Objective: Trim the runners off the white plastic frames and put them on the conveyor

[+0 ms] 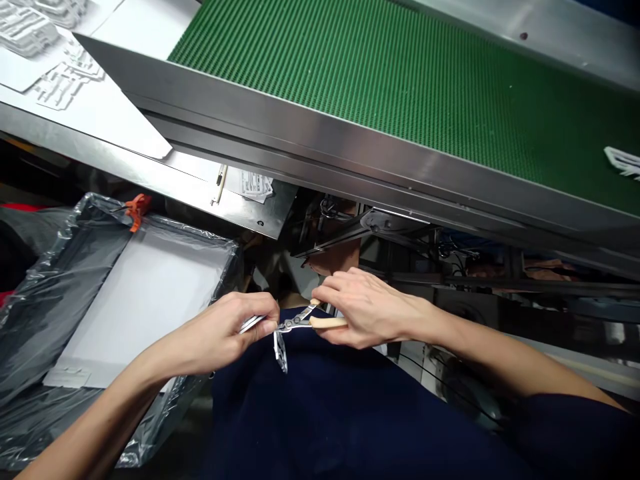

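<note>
My left hand (235,333) is closed on a small white plastic part (251,324), much of it hidden by the fingers. Another piece of white plastic (281,352) hangs just below the fingertips; whether the two are joined I cannot tell. In my right hand (367,310) are nippers (327,323) with cream-coloured handles, the handles spread apart. Their metal jaws point left and meet the white plastic right beside my left fingertips. Both hands are in front of the dark blue clothing at my waist.
A green ribbed conveyor belt (350,73) with a metal side rail runs across the top, a white part (623,162) at its right. Stacked white parts (63,83) lie on the left table. Below stands a plastic-lined bin (95,267) with an orange clip (136,210).
</note>
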Demonstrator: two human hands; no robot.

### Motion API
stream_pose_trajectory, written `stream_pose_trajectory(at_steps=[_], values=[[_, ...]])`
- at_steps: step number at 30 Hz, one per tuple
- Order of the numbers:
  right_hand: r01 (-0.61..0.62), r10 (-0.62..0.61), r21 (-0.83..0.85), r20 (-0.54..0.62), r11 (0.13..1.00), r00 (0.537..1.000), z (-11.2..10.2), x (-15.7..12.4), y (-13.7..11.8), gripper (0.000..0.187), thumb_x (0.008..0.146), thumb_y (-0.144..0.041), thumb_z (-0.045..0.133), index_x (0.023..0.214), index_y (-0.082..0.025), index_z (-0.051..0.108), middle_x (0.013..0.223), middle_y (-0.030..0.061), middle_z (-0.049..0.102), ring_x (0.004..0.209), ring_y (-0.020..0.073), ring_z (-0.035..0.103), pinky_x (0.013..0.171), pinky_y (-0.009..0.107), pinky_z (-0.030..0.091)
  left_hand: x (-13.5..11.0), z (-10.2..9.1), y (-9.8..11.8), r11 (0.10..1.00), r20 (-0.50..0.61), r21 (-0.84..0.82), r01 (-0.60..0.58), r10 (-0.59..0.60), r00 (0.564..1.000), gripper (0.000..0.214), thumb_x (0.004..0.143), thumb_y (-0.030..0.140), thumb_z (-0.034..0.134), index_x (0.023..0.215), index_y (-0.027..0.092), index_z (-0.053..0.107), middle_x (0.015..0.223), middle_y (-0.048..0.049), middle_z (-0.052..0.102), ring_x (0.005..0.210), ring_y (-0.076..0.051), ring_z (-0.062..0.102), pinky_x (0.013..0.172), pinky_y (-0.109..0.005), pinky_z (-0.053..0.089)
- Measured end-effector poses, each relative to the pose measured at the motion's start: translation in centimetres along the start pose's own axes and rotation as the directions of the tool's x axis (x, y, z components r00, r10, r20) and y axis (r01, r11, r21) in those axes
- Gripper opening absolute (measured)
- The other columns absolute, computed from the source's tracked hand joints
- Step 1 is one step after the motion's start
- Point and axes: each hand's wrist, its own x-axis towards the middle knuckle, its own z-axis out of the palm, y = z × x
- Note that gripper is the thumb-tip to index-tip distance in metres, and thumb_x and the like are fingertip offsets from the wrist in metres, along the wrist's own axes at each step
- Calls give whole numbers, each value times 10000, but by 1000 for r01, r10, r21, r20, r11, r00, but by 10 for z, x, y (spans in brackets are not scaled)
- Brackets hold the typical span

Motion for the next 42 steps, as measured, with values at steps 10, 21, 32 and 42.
stream_pose_trajectory(at_steps=[10,21,32,42], values=[[112,-105,-202,48,973,993,-18,0,0,302,794,-459,534,849,-163,542,754,47,533,671,179,511,637,329,364,7,4,6,992,74,121,33,-43,996,206,915,290,410,757,198,504,718,24,527,637,-142,454,585,-276,321],[119,-107,-137,95,983,990,-26,9,0,207,774,-385,586,787,-178,588,600,25,563,456,127,471,454,256,221,8,10,2,998,33,16,67,-68,997,217,894,286,440,703,190,479,672,33,491,621,-139,425,586,-261,329],[-330,326,366,75,870,942,26,-8,31,303,781,-487,547,727,-189,531,604,-27,527,522,94,435,501,228,276,6,45,-18,861,-74,-469,198,-261,963,359,722,402,707,993,211,571,918,-7,573,771,-174,518,650,-266,407],[-167,224,279,-189,946,956,40,-11,22,334,780,-432,584,999,-185,537,877,34,580,801,159,518,732,281,362,4,63,-53,234,-76,-972,-6,-293,953,492,678,431,699,1071,143,626,956,-107,685,647,-161,609,572,-223,496]])
